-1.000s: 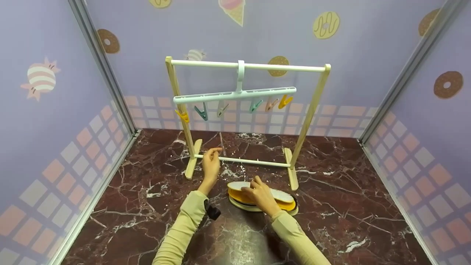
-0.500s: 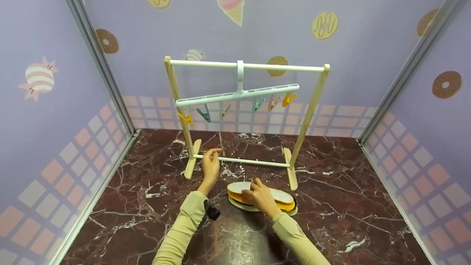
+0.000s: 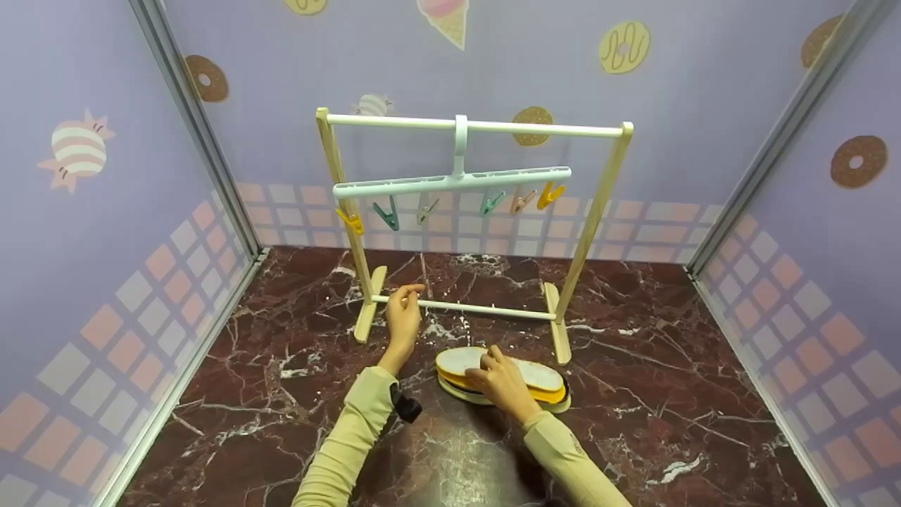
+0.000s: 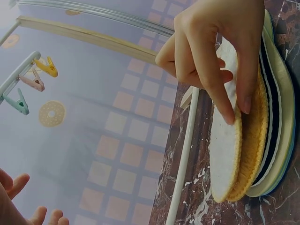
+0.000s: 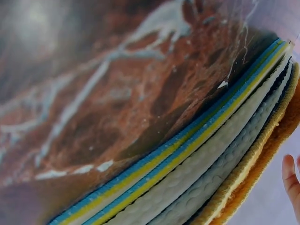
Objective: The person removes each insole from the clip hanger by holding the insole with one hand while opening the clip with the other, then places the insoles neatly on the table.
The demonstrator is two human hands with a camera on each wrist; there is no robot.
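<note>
A stack of insoles [image 3: 559, 407] lies on the dark marbled table. Its top insole [image 3: 461, 360] is white with a fuzzy yellow edge. My right hand [image 3: 503, 384] is over this stack, and in the left wrist view its thumb and index finger pinch the top insole's edge. Below it show a golden plush layer [image 4: 251, 154], a navy-and-white layer [image 4: 271, 126] and cream ones [image 4: 284, 108]. The right wrist view shows blue and yellow stripes along the bottom insole edges [image 5: 140, 171]. My left hand [image 3: 403, 318] holds nothing, its fingers loosely bent near the rack's lower bar.
A wooden rack [image 3: 593, 225] stands behind the hands. From its top rail hangs a pale hanger [image 3: 422, 185] with several clothespins, among them a yellow clothespin [image 3: 550, 196] and a teal clothespin [image 3: 387, 214]. Patterned walls [image 3: 711, 91] enclose the table on three sides.
The hanger has swung, its left end dipping and rising again. My right hand has shifted slightly toward me at the stack. The left hand has stayed where it was.
</note>
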